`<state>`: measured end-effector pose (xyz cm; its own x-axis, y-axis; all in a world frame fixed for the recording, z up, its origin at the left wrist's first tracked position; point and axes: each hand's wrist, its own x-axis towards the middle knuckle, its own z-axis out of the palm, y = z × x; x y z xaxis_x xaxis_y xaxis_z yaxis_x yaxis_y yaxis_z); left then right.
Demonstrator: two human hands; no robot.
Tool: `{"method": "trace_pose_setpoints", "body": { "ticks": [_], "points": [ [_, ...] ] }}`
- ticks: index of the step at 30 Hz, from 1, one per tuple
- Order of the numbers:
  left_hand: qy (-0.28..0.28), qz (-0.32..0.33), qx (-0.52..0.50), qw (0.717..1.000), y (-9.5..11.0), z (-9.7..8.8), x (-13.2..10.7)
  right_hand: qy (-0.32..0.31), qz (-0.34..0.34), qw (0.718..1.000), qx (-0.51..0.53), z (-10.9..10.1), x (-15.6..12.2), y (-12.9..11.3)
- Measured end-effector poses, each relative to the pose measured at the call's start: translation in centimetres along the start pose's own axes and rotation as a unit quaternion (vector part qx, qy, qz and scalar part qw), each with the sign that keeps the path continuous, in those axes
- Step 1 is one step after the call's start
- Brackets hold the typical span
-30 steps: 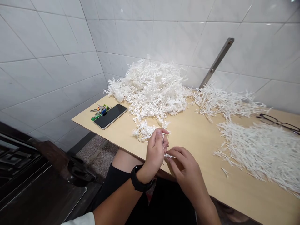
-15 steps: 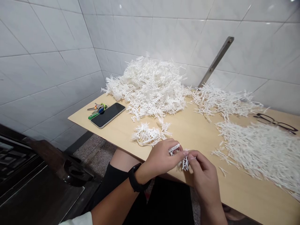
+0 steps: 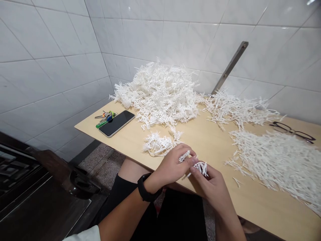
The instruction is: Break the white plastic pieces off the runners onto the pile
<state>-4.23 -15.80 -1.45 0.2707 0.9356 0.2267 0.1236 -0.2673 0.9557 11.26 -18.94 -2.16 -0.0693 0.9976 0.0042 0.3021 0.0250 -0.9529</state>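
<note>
My left hand, with a black watch on the wrist, and my right hand meet over the near edge of the wooden table. Both pinch a small comb-like strip of white plastic sticks between their fingertips, the left on one end, the right on the other. A small loose clump of the same white sticks lies on the table just beyond my left hand. A big tangled heap of white stick strips rises at the back of the table against the tiled wall.
A spread of separated white sticks covers the right side, with a thinner scatter behind it. A black phone and keys lie at the left corner. Black glasses rest at far right. A metal bracket leans on the wall.
My hands came together and shifted right along the table edge. The single stick piece seen a second ago has given way to a fanned strip held between both hands.
</note>
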Motion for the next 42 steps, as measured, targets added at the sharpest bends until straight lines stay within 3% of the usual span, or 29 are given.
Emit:
{"method": "trace_pose_setpoints", "body": {
  "ticks": [5,8,13,15,17,20,22,24,26,28,30,31,35,42],
  "points": [
    [-0.061,0.01,-0.02,0.998,-0.1,-0.2,0.1,-0.03,-0.026,0.999,0.004,-0.2,-0.3,0.5],
    [-0.057,0.002,-0.03,0.998,-0.4,0.0,-0.1,-0.029,-0.024,0.999,-0.026,0.0,-0.4,0.9],
    [0.038,-0.085,-0.02,0.995,-0.7,0.4,-0.4,-0.01,-0.009,0.998,-0.055,0.3,-1.5,0.9],
    [0.087,-0.119,-0.038,0.988,-0.8,0.4,-0.3,-0.019,-0.007,0.998,-0.067,-0.2,-2.0,1.1],
    [0.1,-0.13,-0.042,0.986,-0.8,0.5,-0.2,-0.011,0.0,0.996,-0.091,-1.3,-2.3,1.5],
    [0.075,-0.113,-0.002,0.991,-0.7,0.7,-0.3,0.119,0.011,0.977,-0.176,-3.5,-1.7,2.2],
    [0.063,-0.097,0.037,0.993,-0.6,0.8,-0.5,0.241,0.011,0.941,-0.236,-4.6,-1.0,2.3],
    [0.053,-0.078,0.061,0.994,-0.4,0.8,-0.6,0.312,0.008,0.916,-0.251,-4.7,-0.6,1.9],
    [0.04,-0.06,0.063,0.995,-0.2,0.8,-0.6,0.279,0.011,0.938,-0.207,-3.9,-0.5,1.3],
    [0.026,-0.046,0.049,0.997,0.0,0.7,-0.7,0.159,0.016,0.976,-0.149,-2.5,-0.6,0.5],
    [0.013,-0.041,0.022,0.999,0.1,0.6,-0.7,0.05,0.011,0.991,-0.12,-1.0,-0.6,0.0],
    [0.007,-0.042,0.007,0.999,0.1,0.5,-0.7,0.026,0.004,0.993,-0.116,-0.3,-0.6,-0.2],
    [0.007,-0.047,-0.042,0.998,0.0,0.3,-0.7,-0.009,-0.01,0.998,-0.065,0.9,-0.3,-0.6],
    [-0.046,-0.066,-0.135,0.988,0.3,-0.2,-0.6,-0.088,-0.029,0.996,0.009,0.0,-0.1,-1.0]
  ]
}}
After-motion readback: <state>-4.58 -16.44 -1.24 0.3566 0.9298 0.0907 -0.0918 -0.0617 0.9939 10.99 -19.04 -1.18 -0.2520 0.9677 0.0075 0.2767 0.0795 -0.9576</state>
